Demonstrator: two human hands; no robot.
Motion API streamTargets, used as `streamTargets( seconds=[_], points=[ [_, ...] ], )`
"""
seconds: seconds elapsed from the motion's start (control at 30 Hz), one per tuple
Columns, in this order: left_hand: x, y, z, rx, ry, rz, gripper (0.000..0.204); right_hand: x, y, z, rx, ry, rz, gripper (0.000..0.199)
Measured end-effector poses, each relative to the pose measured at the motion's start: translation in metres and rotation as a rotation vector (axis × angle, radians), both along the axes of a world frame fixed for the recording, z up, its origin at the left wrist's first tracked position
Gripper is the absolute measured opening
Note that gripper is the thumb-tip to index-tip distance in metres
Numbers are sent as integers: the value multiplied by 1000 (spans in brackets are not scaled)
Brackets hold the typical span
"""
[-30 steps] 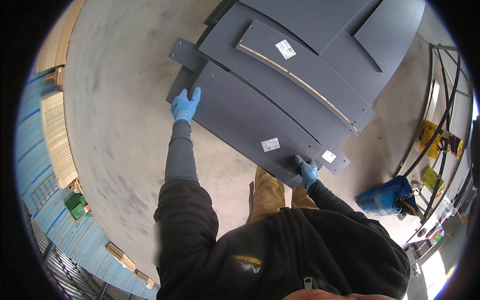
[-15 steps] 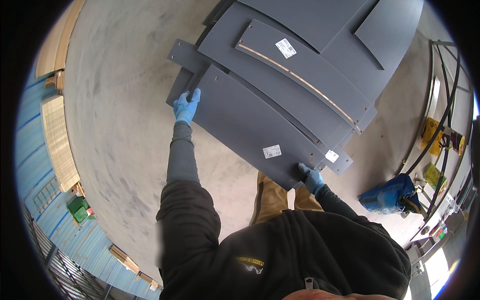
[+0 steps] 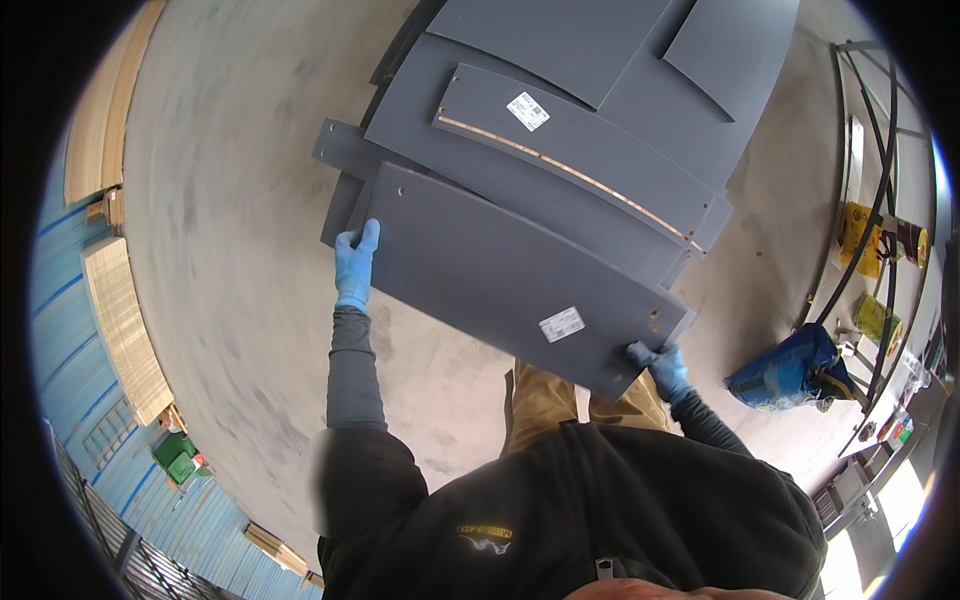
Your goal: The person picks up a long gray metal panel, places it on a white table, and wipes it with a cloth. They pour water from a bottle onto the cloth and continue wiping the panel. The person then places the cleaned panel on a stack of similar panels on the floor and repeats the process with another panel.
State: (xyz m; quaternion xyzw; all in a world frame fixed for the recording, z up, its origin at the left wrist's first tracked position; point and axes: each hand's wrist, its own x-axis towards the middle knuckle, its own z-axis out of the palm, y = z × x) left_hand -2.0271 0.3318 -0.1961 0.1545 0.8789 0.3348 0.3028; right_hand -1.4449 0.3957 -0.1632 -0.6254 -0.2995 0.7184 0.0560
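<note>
— Where is the long curved dark-grey panel (image 3: 510,280) held?

— Atop the stack of grey panels (image 3: 600,120); its left end is gripped by the blue-gloved left hand (image 3: 354,265).

— And the right end?

— It is clasped, apparently from beneath, by the blue-gloved right hand (image 3: 664,368).

Blue gloves on the left hand (image 3: 355,266) and right hand (image 3: 664,368), grey sleeves, black vest, tan trousers.

We see a blue bag (image 3: 785,368) at right on the concrete floor (image 3: 230,200), yellow items (image 3: 860,228) beside black frames (image 3: 880,170), pale boards (image 3: 120,325) at left, and a green crate (image 3: 175,458) lower left.
</note>
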Motion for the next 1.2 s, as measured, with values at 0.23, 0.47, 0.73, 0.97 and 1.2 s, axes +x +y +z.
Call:
streamTargets(
  seconds=[0.23,0.47,0.73,0.97,1.2],
  points=[
    [28,152,10,165,-48,-100,58,23,142,-19,308,-123,124,43],
    [26,264,-25,14,109,-311,74,22,254,-38,361,-336,234,56],
    [31,277,-13,11,641,-471,79,33,274,-20,558,-781,537,56],
    [13,189,25,453,243,62,69,105,158,-37,1046,-924,376,25],
    [118,41,-44,310,-224,510,49,79,83,-114,1042,-533,783,43]
  ],
)
